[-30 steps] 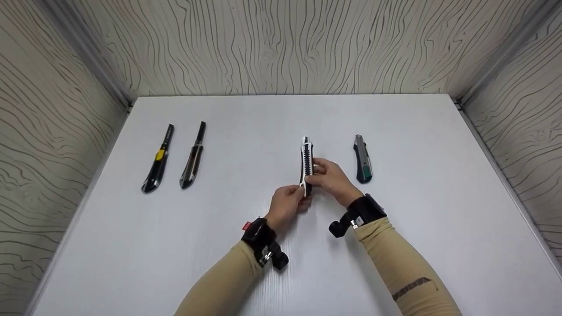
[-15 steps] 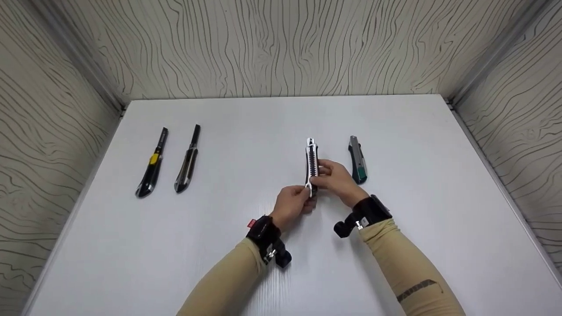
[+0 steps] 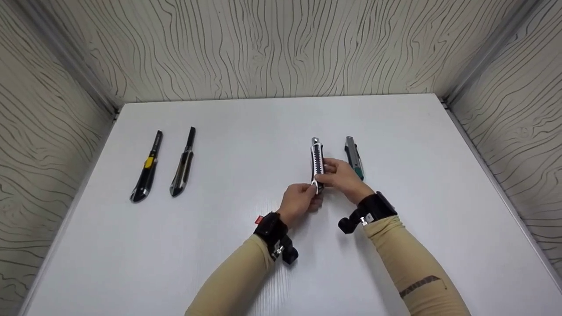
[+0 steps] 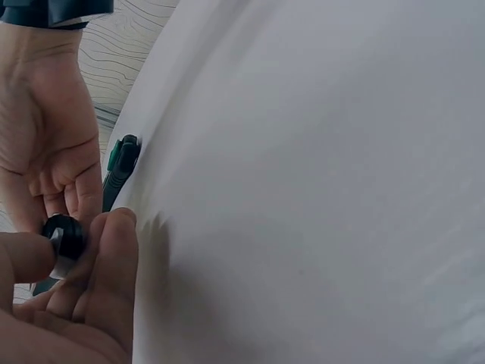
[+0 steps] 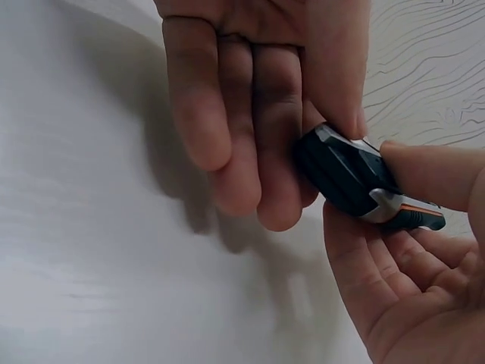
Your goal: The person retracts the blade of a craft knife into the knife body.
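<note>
Both hands hold one utility knife (image 3: 317, 159), white and black with a toothed slide track, its silver nose towards the back wall. My left hand (image 3: 299, 202) pinches its rear end between thumb and fingers. Further up the handle, my right hand (image 3: 347, 181) grips it from the right, thumb on the face near the track's lower end. The dark butt of the knife (image 5: 341, 178) shows between the hands in the right wrist view. A grey and green utility knife (image 3: 352, 151) lies just beyond my right hand, which hides its lower end.
On the left of the white table (image 3: 246, 145) lie a black utility knife with a yellow slider (image 3: 144, 179) and a black and brown one (image 3: 181, 173), blades extended. Patterned panels (image 3: 272, 48) wall the table at back and sides.
Both hands and the held knife have shifted right, closer to the green knife, whose lower end is now covered. The grips look the same. The head view has also shifted slightly.
</note>
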Motion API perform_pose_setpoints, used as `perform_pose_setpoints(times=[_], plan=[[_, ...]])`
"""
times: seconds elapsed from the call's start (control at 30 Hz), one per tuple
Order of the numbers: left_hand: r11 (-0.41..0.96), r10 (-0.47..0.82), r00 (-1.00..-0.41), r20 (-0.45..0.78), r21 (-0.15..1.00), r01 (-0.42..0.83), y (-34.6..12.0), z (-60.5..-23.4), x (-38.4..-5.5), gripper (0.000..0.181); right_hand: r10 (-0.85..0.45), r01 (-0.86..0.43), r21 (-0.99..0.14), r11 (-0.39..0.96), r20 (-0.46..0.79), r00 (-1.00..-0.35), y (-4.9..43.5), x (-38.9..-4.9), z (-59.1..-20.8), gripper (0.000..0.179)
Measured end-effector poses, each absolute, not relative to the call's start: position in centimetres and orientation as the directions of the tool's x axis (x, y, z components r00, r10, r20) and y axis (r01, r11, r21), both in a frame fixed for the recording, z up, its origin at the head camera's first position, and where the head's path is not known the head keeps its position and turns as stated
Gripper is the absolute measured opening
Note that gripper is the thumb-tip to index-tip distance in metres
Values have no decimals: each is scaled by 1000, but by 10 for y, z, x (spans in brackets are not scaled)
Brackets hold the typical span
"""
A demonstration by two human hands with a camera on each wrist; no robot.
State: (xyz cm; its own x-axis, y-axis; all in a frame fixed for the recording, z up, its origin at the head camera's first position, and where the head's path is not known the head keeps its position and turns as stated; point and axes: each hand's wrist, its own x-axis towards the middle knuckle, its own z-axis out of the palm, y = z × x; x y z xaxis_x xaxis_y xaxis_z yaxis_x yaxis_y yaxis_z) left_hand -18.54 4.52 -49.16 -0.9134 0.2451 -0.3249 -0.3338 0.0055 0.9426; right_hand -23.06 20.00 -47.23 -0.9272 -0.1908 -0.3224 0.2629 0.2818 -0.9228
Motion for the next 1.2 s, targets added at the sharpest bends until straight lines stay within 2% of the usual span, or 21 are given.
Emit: perform_pose_setpoints(times=[0.27,0.5,0.73,0.93,1.2], plan=[[8,202,-924,-324,944,-329,49,-484,-184,27,-196,245,-932,267,-302,-933,207,-237,-467,64],[-2,165,-924,-345,937,-350,32,-481,-180,33,-114,225,-856,465,-310,-944,208,-245,-466,66],[-39,183,-920,-346,933,-358,18,-482,-175,35,-52,174,-737,654,-273,-961,209,-253,-468,59],[-43,190,-921,-339,935,-353,11,-485,-173,34,-10,169,-674,719,-254,-967,211,-256,-468,57],[-34,175,-923,-343,935,-354,3,-486,-173,34,22,180,-645,743,-245,-969,216,-256,-466,52]])
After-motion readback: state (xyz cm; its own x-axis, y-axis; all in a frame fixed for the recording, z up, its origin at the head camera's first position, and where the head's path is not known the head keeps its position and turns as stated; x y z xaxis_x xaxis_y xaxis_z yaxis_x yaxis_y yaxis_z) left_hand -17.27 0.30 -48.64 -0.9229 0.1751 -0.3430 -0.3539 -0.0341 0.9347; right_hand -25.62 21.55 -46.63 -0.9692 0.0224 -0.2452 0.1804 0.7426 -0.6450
